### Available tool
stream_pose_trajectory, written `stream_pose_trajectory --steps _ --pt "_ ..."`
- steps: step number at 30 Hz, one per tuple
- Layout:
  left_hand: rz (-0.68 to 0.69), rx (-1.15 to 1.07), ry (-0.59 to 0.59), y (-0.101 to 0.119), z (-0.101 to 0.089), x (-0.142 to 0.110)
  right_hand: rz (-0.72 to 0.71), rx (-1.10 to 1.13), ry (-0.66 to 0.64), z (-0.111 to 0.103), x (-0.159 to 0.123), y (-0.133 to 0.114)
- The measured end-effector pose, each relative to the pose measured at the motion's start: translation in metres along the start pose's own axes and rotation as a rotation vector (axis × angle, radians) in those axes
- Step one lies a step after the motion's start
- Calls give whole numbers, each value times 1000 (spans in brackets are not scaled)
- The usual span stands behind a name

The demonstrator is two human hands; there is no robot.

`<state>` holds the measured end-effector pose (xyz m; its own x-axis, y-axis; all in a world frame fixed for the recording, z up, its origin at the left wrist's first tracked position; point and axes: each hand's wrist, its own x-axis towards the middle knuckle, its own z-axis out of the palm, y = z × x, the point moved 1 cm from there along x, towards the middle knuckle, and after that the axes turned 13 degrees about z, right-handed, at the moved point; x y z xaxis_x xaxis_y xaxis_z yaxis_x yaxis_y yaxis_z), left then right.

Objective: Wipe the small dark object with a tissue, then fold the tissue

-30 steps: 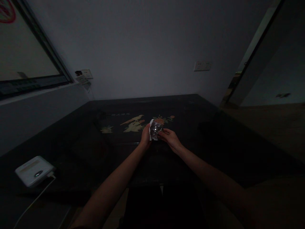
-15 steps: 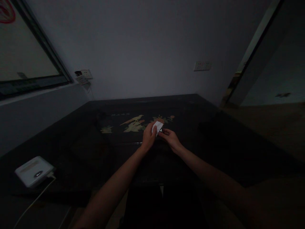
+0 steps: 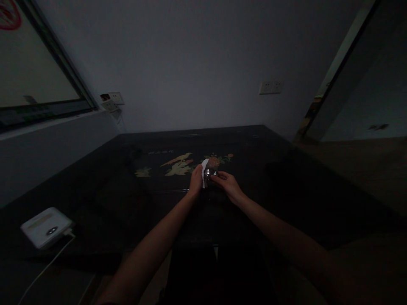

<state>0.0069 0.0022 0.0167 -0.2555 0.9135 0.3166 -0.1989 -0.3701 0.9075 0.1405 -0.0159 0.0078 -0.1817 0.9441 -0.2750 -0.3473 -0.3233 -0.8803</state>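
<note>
My left hand [image 3: 195, 181] is closed around a thin white tissue [image 3: 204, 170], which stands up along its palm side. Between both hands sits a small dark, shiny object [image 3: 209, 175] with bright glints; its kind is too dark to make out. The fingers of my right hand [image 3: 229, 185] pinch this object from the right. Its left side lies against the tissue. Both hands are over the dark table [image 3: 190, 212], just in front of a bird-and-flower picture [image 3: 179, 166] on its top.
A white box-shaped device [image 3: 46, 226] with a cable [image 3: 47, 267] lies at the table's left. Wall sockets [image 3: 270, 87] are above the table's far edge, and more sockets [image 3: 116, 98] are by the window [image 3: 38, 63]. A doorway edge rises on the right.
The tissue has opened away to the left and now stands edge-on by my left palm. More of the shiny object shows. My right hand has barely moved.
</note>
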Motion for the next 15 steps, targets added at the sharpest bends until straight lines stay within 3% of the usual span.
stream_pose_trajectory --steps 7,15 --pt "-367 -438 92 -5 9 -1 14 48 -59 0 0 -2" --pt "-451 -566 -81 -4 7 0 1 66 -144 2 -3 -3"
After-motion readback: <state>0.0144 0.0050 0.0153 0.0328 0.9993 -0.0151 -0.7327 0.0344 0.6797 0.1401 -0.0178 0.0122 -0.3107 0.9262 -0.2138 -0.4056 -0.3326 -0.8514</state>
